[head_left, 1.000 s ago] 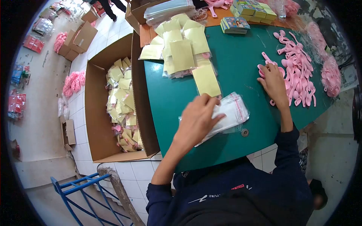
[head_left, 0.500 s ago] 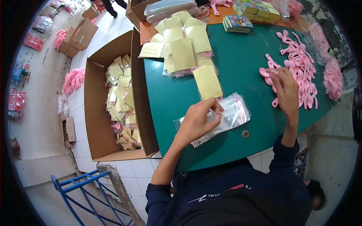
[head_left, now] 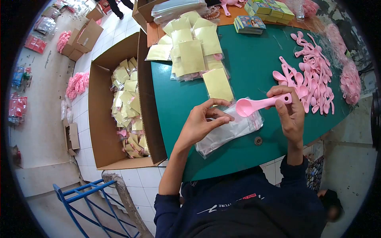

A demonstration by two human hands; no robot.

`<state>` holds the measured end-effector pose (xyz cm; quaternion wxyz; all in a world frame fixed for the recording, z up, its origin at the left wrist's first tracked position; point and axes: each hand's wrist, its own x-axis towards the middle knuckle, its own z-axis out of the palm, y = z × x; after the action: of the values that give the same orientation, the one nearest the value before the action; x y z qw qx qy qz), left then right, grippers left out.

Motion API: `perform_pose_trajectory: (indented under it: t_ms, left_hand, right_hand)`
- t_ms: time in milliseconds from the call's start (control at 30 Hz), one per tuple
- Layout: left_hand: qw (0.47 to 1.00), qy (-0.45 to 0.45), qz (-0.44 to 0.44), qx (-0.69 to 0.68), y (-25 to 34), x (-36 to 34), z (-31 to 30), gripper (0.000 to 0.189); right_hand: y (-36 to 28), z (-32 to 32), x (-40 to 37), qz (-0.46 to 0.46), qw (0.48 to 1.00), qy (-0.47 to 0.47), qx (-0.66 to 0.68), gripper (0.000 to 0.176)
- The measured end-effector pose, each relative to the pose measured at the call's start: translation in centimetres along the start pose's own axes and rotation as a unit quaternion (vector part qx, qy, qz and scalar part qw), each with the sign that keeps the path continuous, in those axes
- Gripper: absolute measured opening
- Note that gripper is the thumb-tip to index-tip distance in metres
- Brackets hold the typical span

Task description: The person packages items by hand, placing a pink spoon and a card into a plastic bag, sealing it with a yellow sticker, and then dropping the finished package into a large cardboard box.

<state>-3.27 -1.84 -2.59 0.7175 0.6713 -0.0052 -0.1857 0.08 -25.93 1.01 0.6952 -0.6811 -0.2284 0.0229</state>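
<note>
My right hand (head_left: 291, 115) grips a pink measuring spoon (head_left: 256, 105) by its handle, thumb below and fingers above. The spoon's bowl points left, over a stack of clear plastic bags (head_left: 230, 133). My left hand (head_left: 202, 121) is curled at the upper left of that stack, thumb and a finger close together on thin clear film; its exact grip is partly hidden. Just above it lies a packet with a yellow card (head_left: 218, 84). A pile of pink spoons (head_left: 313, 79) spreads across the right of the green table (head_left: 246, 59).
More yellow-card packets (head_left: 192, 55) are heaped at the table's upper left. A large cardboard box (head_left: 115, 158) of packets stands left of the table. Small stacks of printed cards (head_left: 249, 24) sit at the back. A metal disc (head_left: 258, 141) is near the front edge.
My right hand has come left and down from the spoon pile with one pink spoon. My left hand has shifted slightly left, and the upper bags have moved a little.
</note>
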Motion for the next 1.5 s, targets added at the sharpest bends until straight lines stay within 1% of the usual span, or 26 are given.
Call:
perform_pose_trajectory:
  t_ms: [67, 167, 233, 333, 400, 467, 500, 567, 600, 633, 700, 733, 767, 800, 833, 867, 967, 1000, 1067, 1133, 1167, 1233, 1300, 1367, 1467, 1500]
  left_hand:
    - [1.000, -0.007, 0.008, -0.011, 0.0, 0.0, 0.1, 0.040]
    - [0.999, -0.021, 0.034, -0.029, 0.3, -0.2, 0.4, 0.042]
    - [0.997, -0.043, 0.063, -0.033, 0.4, -0.4, 0.7, 0.042]
    - [0.994, -0.028, 0.089, -0.052, 0.4, -0.5, 1.5, 0.035]
    - [0.996, -0.038, 0.072, -0.019, 0.3, -0.7, 1.2, 0.032]
    - [0.997, -0.049, 0.056, 0.014, 0.2, -0.9, 1.0, 0.035]
    - [0.997, -0.032, 0.074, -0.016, 0.5, -1.1, 1.1, 0.034]
    - [0.991, 0.001, 0.110, -0.077, 1.4, -1.4, 1.5, 0.033]
    - [0.991, 0.032, 0.118, -0.048, 1.5, -1.5, 1.3, 0.034]
    - [0.985, 0.026, 0.155, -0.066, 1.3, -1.4, 1.1, 0.035]
    - [0.968, 0.013, 0.226, -0.106, 0.5, -1.3, 0.7, 0.037]
    - [0.969, -0.001, 0.226, -0.099, 0.7, -1.6, 0.5, 0.038]
    - [0.966, -0.009, 0.232, -0.114, 0.8, -1.7, 0.5, 0.038]
    - [0.962, -0.017, 0.240, -0.127, 0.8, -1.8, 0.5, 0.038]
    - [0.958, -0.025, 0.248, -0.139, 1.0, -2.0, 0.5, 0.038]
    - [0.956, -0.030, 0.252, -0.144, 1.3, -2.2, 0.4, 0.032]
    - [0.961, -0.018, 0.221, -0.164, 1.4, -2.5, 0.1, 0.033]
    - [0.974, 0.004, 0.186, -0.129, 1.5, -2.6, -0.2, 0.033]
    - [0.981, 0.034, 0.124, -0.145, 2.3, -2.4, 0.0, 0.033]
    - [0.985, 0.071, 0.071, -0.141, 3.0, -2.5, 0.5, 0.033]
    - [0.987, 0.065, 0.070, -0.132, 3.0, -2.5, 0.6, 0.033]
    - [0.988, 0.059, 0.075, -0.118, 2.9, -2.4, 0.7, 0.033]
    - [0.989, 0.053, 0.062, -0.124, 2.7, -2.1, 0.7, 0.033]
    - [0.990, 0.046, 0.051, -0.120, 2.7, -2.0, 0.8, 0.033]
    - [0.994, 0.039, 0.039, -0.100, 2.8, -2.2, 1.0, 0.032]
    - [0.995, 0.032, 0.033, -0.092, 2.8, -2.2, 1.0, 0.032]
  right_hand:
    - [0.3, 0.1, 0.0, 0.002, 1.000, -0.013, 0.007, 0.022]
    - [-0.2, 0.5, 0.2, 0.051, 0.998, -0.043, -0.024, 0.027]
    - [-0.6, 1.0, 0.5, 0.051, 0.997, -0.052, -0.041, 0.031]
    - [-0.9, 1.6, 0.7, 0.038, 0.998, -0.035, -0.032, 0.035]
    - [-1.2, 1.9, 1.0, 0.024, 0.999, -0.025, -0.030, 0.034]
    - [-1.8, 2.0, 1.3, 0.008, 0.999, -0.025, -0.043, 0.030]
    - [-2.1, 1.9, 1.8, -0.048, 0.989, -0.080, -0.110, 0.028]
    - [-2.7, 1.5, 3.3, -0.161, 0.939, -0.186, -0.240, 0.023]
    - [-3.0, 2.2, 4.2, -0.181, 0.932, -0.238, -0.206, 0.016]
    - [-1.7, 2.0, 5.6, -0.170, 0.949, -0.222, -0.145, 0.015]
    - [1.0, 0.0, 11.4, -0.165, 0.963, -0.128, -0.170, 0.026]
    - [2.1, -1.9, 15.8, -0.170, 0.951, -0.048, -0.253, 0.036]
    - [5.2, -4.8, 20.2, -0.174, 0.908, 0.034, -0.379, 0.045]
    - [7.8, -7.2, 23.8, -0.102, 0.852, 0.074, -0.507, 0.046]
    - [10.9, -9.4, 26.8, 0.001, 0.822, 0.088, -0.562, 0.044]
    - [13.2, -10.6, 28.5, 0.104, 0.780, 0.100, -0.608, 0.042]
    - [14.2, -10.0, 27.3, 0.117, 0.784, 0.157, -0.589, 0.038]
    - [13.9, -9.8, 27.3, 0.038, 0.754, 0.169, -0.633, 0.035]
    - [13.6, -10.0, 26.1, -0.107, 0.676, 0.185, -0.705, 0.032]
    - [10.6, -9.2, 24.7, -0.070, 0.806, 0.137, -0.572, 0.028]
    - [8.7, -8.4, 24.0, -0.052, 0.859, 0.112, -0.498, 0.027]
    - [5.9, -6.0, 18.7, -0.150, 0.918, 0.093, -0.355, 0.019]
    - [-0.8, -2.3, 12.1, 0.004, 0.986, -0.002, -0.168, 0.017]
    - [-4.2, -0.4, 7.0, 0.065, 0.983, -0.007, -0.171, 0.018]
    - [-4.0, 0.0, 3.3, 0.012, 0.997, 0.043, -0.069, 0.020]
    - [-4.0, 0.0, 2.8, -0.001, 0.995, 0.049, -0.088, 0.018]
